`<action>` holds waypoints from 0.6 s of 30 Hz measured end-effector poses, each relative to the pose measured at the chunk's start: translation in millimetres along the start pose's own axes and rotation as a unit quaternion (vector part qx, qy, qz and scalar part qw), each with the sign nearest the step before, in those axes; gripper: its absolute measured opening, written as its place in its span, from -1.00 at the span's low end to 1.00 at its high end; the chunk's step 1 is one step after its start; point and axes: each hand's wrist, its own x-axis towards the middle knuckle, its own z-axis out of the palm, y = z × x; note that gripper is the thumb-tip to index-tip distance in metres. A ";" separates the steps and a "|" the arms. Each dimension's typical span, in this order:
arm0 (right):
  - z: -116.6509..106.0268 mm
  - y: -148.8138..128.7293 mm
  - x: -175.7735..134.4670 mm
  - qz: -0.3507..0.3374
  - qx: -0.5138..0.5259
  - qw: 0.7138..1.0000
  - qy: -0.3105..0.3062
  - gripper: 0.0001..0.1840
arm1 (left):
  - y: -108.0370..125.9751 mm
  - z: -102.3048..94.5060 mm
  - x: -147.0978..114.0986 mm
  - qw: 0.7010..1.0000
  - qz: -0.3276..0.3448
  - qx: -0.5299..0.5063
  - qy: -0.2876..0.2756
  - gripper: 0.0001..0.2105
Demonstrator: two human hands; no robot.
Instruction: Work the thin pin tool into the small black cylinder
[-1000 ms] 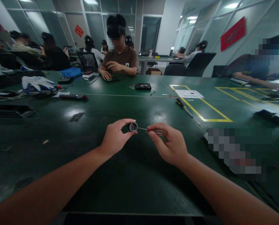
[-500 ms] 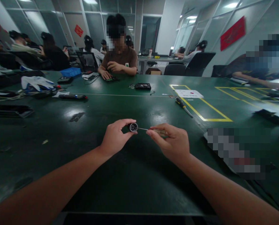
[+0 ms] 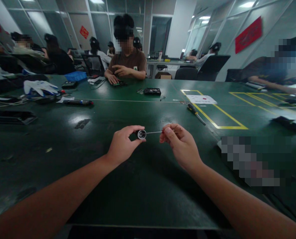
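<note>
Between the thumb and fingers of my left hand is a small round dark part with a silvery rim, its hollow end turned towards me. My right hand grips a thin screwdriver by its handle, most of which the fingers cover; a bit of red shows at the handle's front. The slim metal shaft points left, and its tip reaches the open end of the round part. Both hands are held above the green table.
Ahead to the right lies a yellow-black screwdriver beside yellow tape and a white sheet. A black box-like part rests farther back. White gloves and a pen-like tool are left. A person sits opposite.
My right hand has turned and its fingers have shifted on the screwdriver handle, exposing more of the shaft. The left hand holds the round part almost unmoved.
</note>
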 end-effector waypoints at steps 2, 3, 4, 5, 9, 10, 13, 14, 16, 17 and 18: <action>-0.1 0.3 2.5 0.032 0.032 0.999 0.017 -0.71 | 0.3 -0.4 -0.3 1.000 0.003 0.004 -0.003 -0.62; -0.4 0.5 4.0 0.052 0.053 0.997 0.021 -0.69 | 0.5 -0.3 -0.4 1.000 0.004 0.005 -0.003 -0.62; -0.8 0.6 5.4 0.067 0.073 0.995 0.025 -0.68 | 0.6 -0.1 -0.4 1.000 0.006 0.005 -0.002 -0.62; -1.4 0.7 6.4 0.073 0.088 0.993 0.027 -0.67 | 0.7 0.1 -0.3 1.000 0.007 0.004 -0.002 -0.62; -3.7 -0.8 4.3 -0.005 0.035 0.999 0.025 -0.71 | 1.0 1.3 0.4 1.000 0.011 -0.003 -0.002 -0.62; -3.7 -1.7 2.2 -0.029 0.001 0.999 0.020 -0.73 | 1.0 1.5 0.5 1.000 0.013 -0.004 -0.002 -0.62; -2.8 -4.5 -5.2 -0.072 -0.098 0.993 0.008 -0.75 | 0.9 1.8 0.3 1.000 0.019 -0.004 0.003 -0.63; -2.4 -5.1 -7.3 -0.081 -0.123 0.989 0.006 -0.75 | 0.8 1.7 0.2 1.000 0.020 -0.002 0.004 -0.62; -2.2 -5.8 -10.6 -0.093 -0.168 0.981 0.001 -0.75 | 0.4 1.6 -0.2 1.000 0.023 0.000 0.008 -0.62; -2.4 -6.0 -11.7 -0.097 -0.188 0.977 -0.002 -0.74 | 0.2 1.5 -0.4 1.000 0.025 0.000 0.009 -0.63; -2.8 -6.3 -12.5 -0.102 -0.206 0.973 -0.004 -0.74 | -0.1 1.5 -0.6 1.000 0.026 0.001 0.009 -0.63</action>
